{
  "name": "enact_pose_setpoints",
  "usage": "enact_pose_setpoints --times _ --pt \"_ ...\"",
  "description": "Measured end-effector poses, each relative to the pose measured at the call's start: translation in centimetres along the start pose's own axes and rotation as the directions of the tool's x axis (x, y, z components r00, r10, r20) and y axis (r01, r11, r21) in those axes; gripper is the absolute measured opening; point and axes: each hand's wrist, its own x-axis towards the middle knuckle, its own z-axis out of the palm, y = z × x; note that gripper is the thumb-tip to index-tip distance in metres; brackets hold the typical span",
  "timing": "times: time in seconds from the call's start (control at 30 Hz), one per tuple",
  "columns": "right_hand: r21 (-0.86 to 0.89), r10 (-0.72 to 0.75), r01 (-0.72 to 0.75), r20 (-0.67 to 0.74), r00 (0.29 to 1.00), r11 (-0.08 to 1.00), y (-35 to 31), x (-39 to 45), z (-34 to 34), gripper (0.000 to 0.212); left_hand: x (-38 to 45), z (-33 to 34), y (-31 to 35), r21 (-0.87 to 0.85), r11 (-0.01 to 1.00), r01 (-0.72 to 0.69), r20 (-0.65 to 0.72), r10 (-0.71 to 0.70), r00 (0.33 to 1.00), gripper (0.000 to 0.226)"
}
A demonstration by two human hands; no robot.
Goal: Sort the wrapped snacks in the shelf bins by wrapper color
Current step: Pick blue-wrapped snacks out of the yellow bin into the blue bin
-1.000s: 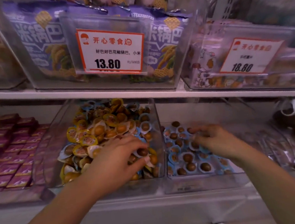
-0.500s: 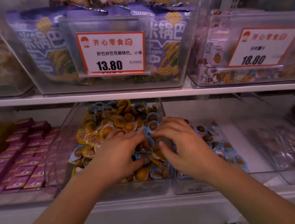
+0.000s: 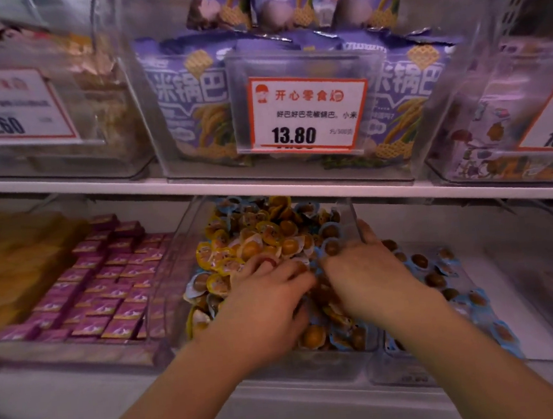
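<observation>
Both hands now in mixed bin (image 3: 185, 250) w/ yellow+blue snacks, right hand (image 3: 368, 278) back from blue bin (image 3: 467, 269), left hand (image 3: 269, 296) digging; grip contents can't tell, so sort ongoing.

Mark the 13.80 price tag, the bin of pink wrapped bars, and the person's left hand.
white, red-bordered 13.80 price tag (image 3: 307, 116), head view, on the tag's printed middle.
clear bin of pink wrapped bars (image 3: 108, 284), head view, on a bar in the stack.
left hand (image 3: 263, 304), head view, on its back.
</observation>
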Motion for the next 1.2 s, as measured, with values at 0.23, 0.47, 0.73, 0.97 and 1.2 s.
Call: enact_pose_setpoints --times 0.23,0.47,0.73,0.97,1.2 --pt "0.146 0.040 -0.016 -0.162 0.986 0.989 0.2 -0.5 0.6 0.046 0.7 0.1 0.3 0.164 0.986 0.022 0.205 -0.056 0.977 0.064" --pt "0.728 0.376 0.102 -0.464 0.802 0.678 1.0 -2.8 1.4 0.016 0.8 0.2 -0.5 -0.007 0.995 0.103 0.100 -0.102 0.990 0.039" --pt "0.920 0.561 0.104 -0.318 0.764 0.379 1.1 -6.1 -0.4 0.019 1.6 -0.3 -0.8 -0.520 0.838 0.169 -0.251 -0.339 0.907 0.023" --pt "0.675 0.251 -0.038 0.325 0.912 -0.737 -2.2 -5.2 -2.3 0.015 2.9 -0.9 1.8 -0.848 0.519 0.107 -0.243 -0.561 0.791 0.030" --pt "0.400 -0.072 -0.215 0.342 0.937 -0.891 -2.5 -3.8 -1.4 0.060 1.9 -0.4 2.6 -0.490 0.868 0.077 -0.268 -0.235 0.934 0.022"
